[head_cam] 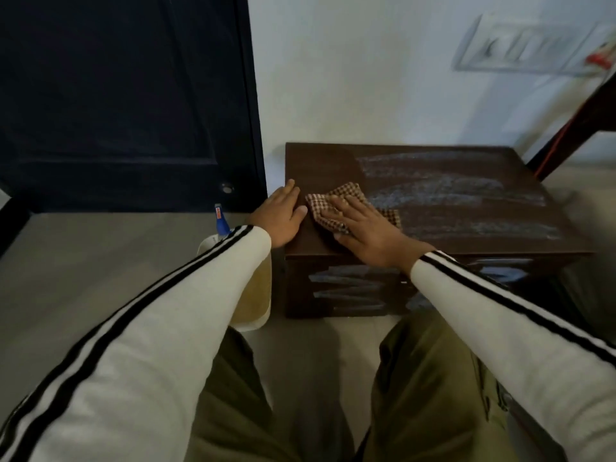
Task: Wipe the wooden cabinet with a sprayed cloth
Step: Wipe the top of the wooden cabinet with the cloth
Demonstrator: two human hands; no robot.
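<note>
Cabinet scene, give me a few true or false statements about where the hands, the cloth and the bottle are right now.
1. The right hand lies flat on the cloth on the cabinet top. True.
2. The left hand holds the spray bottle. False: it rests on the cabinet's left edge; the bottle stands in a bucket on the floor.
3. Streaks show on the cabinet's top and front. True.
4. The cloth is plain white. False: it is checked brown and cream.
5. The bucket stands right of the cabinet. False: it stands to its left.
</note>
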